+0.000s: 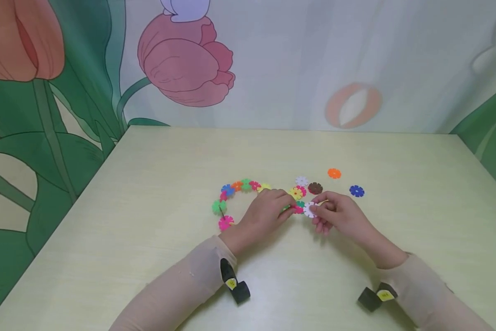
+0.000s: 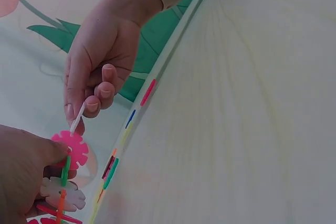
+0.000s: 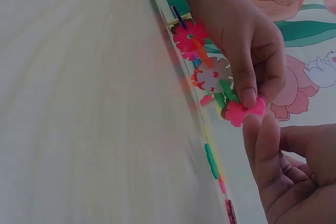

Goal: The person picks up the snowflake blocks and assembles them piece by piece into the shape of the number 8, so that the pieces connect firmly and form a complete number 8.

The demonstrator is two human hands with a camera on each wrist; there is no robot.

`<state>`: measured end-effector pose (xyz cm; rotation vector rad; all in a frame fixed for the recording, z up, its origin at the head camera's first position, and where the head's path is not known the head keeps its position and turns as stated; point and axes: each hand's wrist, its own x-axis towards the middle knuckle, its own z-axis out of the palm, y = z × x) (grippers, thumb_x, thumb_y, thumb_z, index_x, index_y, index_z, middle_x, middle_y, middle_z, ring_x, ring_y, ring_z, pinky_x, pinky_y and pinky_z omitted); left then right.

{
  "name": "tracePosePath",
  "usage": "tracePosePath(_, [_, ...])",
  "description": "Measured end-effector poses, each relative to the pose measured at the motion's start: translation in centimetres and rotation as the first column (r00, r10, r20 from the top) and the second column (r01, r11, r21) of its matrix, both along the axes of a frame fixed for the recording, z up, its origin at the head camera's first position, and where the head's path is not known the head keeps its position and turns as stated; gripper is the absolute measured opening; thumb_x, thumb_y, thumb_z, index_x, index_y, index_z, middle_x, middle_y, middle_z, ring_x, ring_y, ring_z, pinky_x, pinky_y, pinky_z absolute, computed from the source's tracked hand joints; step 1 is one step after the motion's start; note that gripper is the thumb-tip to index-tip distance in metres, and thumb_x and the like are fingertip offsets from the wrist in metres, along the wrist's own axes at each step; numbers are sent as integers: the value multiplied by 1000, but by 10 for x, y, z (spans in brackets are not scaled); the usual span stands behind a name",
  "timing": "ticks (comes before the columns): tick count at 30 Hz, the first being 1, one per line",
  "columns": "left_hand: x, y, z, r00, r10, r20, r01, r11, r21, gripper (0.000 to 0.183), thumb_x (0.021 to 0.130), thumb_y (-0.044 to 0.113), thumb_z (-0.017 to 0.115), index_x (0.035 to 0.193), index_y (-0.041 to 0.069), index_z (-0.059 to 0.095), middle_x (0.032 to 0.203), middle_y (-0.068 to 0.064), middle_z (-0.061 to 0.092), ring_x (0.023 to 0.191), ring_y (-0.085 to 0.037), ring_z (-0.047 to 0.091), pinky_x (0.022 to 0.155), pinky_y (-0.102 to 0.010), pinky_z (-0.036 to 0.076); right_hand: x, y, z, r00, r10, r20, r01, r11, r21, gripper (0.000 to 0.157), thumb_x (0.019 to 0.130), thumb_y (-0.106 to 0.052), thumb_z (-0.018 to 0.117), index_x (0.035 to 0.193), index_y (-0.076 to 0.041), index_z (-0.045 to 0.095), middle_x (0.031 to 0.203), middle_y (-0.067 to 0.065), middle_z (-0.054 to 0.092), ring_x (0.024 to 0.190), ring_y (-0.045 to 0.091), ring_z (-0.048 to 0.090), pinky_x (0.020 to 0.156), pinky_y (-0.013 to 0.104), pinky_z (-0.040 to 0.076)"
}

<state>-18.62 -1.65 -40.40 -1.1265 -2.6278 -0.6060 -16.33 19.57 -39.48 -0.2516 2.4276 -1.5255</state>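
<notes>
My left hand [image 1: 268, 209] pinches a pink notched plastic disc [image 2: 72, 148] between thumb and fingers. That disc is linked to a green disc [image 2: 65, 171], a whitish disc [image 2: 58, 192] and more of a chain. Between the thumb and fingers of my right hand [image 1: 343, 216] is a white notched disc [image 1: 309, 210], meeting the pink disc edge to edge; whether their slots interlock, I cannot tell. The chain of colored discs [image 1: 237, 185] curves across the table on the left, from a pink disc [image 1: 226, 223] round toward my left hand, which hides part of it.
Loose discs lie beyond my hands: an orange one [image 1: 334, 173], a blue one [image 1: 357, 191], a brown one [image 1: 315, 188], a white one [image 1: 301, 181] and a yellow one [image 1: 295, 193]. The pale wooden table [image 1: 169, 156] ends at a flower-printed curtain [image 1: 273, 69].
</notes>
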Motion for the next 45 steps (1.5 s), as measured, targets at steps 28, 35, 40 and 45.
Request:
tracePosePath(28, [4, -1, 1, 990, -55, -127, 73, 986, 148, 5, 88, 15, 69, 90, 11, 73, 88, 1, 74, 84, -14, 67, 82, -26, 51, 8, -16, -13, 998, -57, -1, 55, 971, -234, 21, 97, -8, 55, 105, 9, 44, 83, 17, 71, 65, 12, 70, 63, 27, 58])
tracePosePath(35, [4, 2, 3, 999, -4, -36, 7, 997, 83, 9, 92, 17, 64, 94, 10, 69, 88, 0, 73, 82, -14, 66, 84, -28, 50, 7, -20, -13, 997, -73, -8, 69, 968, -240, 21, 97, -7, 54, 106, 10, 44, 81, 21, 71, 62, 13, 69, 60, 29, 58])
tracePosePath(40, [3, 4, 8, 999, 37, 16, -36, 999, -38, 34, 89, 36, 67, 112, 11, 64, 88, 3, 70, 80, -11, 64, 94, -31, 48, 4, -20, -10, 998, -54, -26, 48, 981, -189, 27, 97, -13, 57, 109, 9, 47, 78, 19, 70, 60, 15, 68, 57, 29, 57])
tracePosePath(45, [3, 7, 11, 998, 43, 51, -36, 991, -130, 46, 87, 43, 68, 122, 14, 62, 95, 4, 73, 87, -8, 67, 99, -32, 43, 2, -16, -7, 999, 2, -48, -6, 995, -100, 26, 97, -18, 57, 107, 7, 54, 77, 19, 69, 61, 17, 67, 56, 29, 56])
